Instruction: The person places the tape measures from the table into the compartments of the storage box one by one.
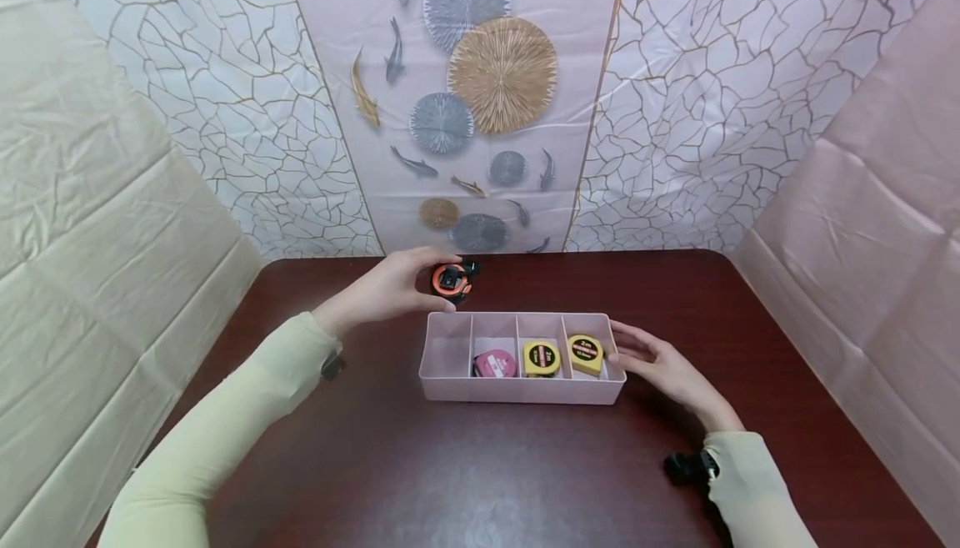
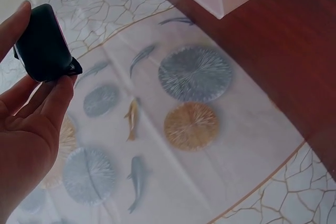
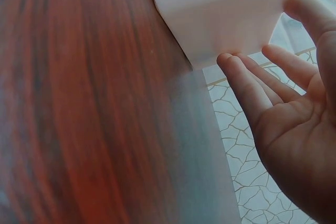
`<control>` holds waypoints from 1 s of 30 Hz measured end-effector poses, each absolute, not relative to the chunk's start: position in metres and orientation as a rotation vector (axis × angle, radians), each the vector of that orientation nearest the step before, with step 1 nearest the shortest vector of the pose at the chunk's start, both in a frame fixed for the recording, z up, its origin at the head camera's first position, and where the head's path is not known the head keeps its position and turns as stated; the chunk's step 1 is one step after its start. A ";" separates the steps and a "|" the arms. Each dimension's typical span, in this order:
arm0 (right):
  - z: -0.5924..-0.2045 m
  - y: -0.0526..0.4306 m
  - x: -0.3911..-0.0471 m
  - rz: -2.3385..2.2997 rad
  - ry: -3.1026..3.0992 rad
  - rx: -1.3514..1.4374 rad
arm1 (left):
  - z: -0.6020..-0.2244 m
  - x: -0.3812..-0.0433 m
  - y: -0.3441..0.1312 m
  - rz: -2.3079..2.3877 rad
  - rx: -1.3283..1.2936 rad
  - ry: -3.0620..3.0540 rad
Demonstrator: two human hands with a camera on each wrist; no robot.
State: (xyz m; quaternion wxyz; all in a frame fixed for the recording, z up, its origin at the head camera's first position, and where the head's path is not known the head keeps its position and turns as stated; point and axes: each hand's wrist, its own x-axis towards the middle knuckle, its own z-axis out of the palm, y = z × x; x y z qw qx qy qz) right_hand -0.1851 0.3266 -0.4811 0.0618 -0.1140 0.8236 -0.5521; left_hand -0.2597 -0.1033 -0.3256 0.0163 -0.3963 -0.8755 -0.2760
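Note:
My left hand [image 1: 390, 285] pinches a round black-and-orange tape measure [image 1: 451, 279] between thumb and fingers, just past the back left of a pale pink divided box [image 1: 517, 391]. In the left wrist view the tape measure's dark side [image 2: 46, 45] faces the camera. My right hand [image 1: 671, 374] touches the box's right end, its thumb at the rim and its fairly straight fingers [image 3: 244, 85] against the outer end wall. A pink tape measure [image 1: 495, 364] lies in the second compartment from the left. Two yellow tape measures, one [image 1: 542, 358] in the third and one [image 1: 586, 354] in the fourth, lie beside it.
The box stands on a dark red-brown wooden table [image 1: 480, 465]. Behind the table hangs a patterned cloth [image 1: 525, 189] with fish and round shapes. Pale cloth walls rise at left [image 1: 97, 281] and right [image 1: 862, 281]. Small black devices are strapped at both wrists.

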 end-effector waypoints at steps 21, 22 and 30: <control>-0.482 0.326 -0.184 -1.657 2.501 -0.322 | -0.366 -0.253 -0.097 -0.902 -1.207 -2.764; -0.482 0.326 -0.183 -1.657 2.499 -0.318 | -0.368 -0.252 -0.097 -0.910 -1.201 -2.768; -0.483 0.326 -0.184 -1.676 2.503 -0.341 | -0.378 -0.249 -0.096 -0.967 -1.144 -2.787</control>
